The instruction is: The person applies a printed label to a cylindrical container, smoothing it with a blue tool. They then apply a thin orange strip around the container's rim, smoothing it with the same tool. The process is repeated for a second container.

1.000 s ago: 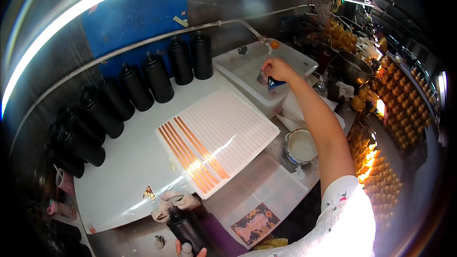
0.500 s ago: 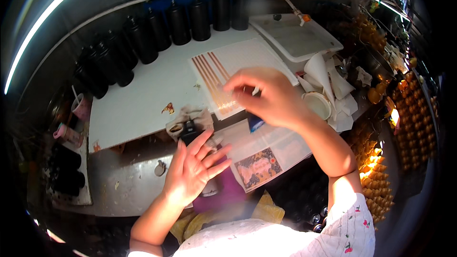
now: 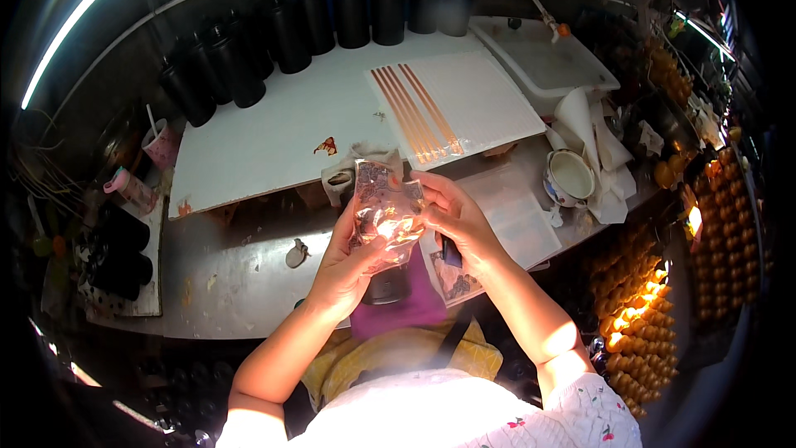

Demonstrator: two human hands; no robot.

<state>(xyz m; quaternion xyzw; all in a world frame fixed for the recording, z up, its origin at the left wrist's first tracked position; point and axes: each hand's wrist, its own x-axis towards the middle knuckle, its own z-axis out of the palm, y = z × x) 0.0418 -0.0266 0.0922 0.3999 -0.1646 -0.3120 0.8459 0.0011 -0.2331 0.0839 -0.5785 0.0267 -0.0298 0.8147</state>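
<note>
One metal desk [image 3: 224, 303] spans the working area and carries a white board [image 3: 274, 141], with a row of black bottles [image 3: 352, 12] standing along its back edge. On the near side, a purple cloth [image 3: 423, 297] shows below the hands; a dark cylinder [image 3: 388, 288] lies against it, mostly hidden. Both the left hand [image 3: 338, 270] and the right hand [image 3: 466, 232] are raised here, short of the board. Between them, over the cylinder in this view, is a crinkled, patterned clear film [image 3: 383, 216]; any gap beneath it cannot be measured. Its long axis points away from the person, upper end leaning slightly left. The left grip is clamped on its lower left part, thumb across the front; the right grip has its fingertips together at the right edge. The film therefore lies leftward of the right grip and up and rightward of the left, which is nearer its middle. Smallest noted: a dark slip [image 3: 450, 251] below the right fingers; whether held is unclear.
</note>
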